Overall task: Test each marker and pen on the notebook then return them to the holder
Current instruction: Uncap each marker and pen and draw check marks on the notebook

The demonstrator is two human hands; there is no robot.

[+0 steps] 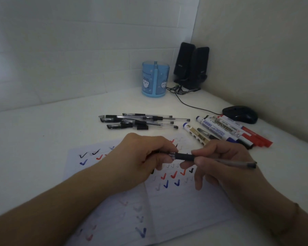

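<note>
Both my hands hold one black gel pen point(184, 156) level above the open notebook point(176, 206), whose pages carry several black, red and blue check marks. My left hand point(144, 157) grips the pen's cap end. My right hand point(222, 157) pinches its black grip, and the clear barrel sticks out to the right. Beyond the notebook lies a loose pile of black gel pens point(140, 120). Whiteboard markers point(226, 131) lie in a row to the right. The blue transparent holder point(155, 79) stands upright at the back with no pen showing in it.
Two black speakers point(191, 65) stand in the back corner, their cable point(190, 104) running across the white desk. A black mouse point(240, 114) sits near the right wall. Walls close the desk at the back and right.
</note>
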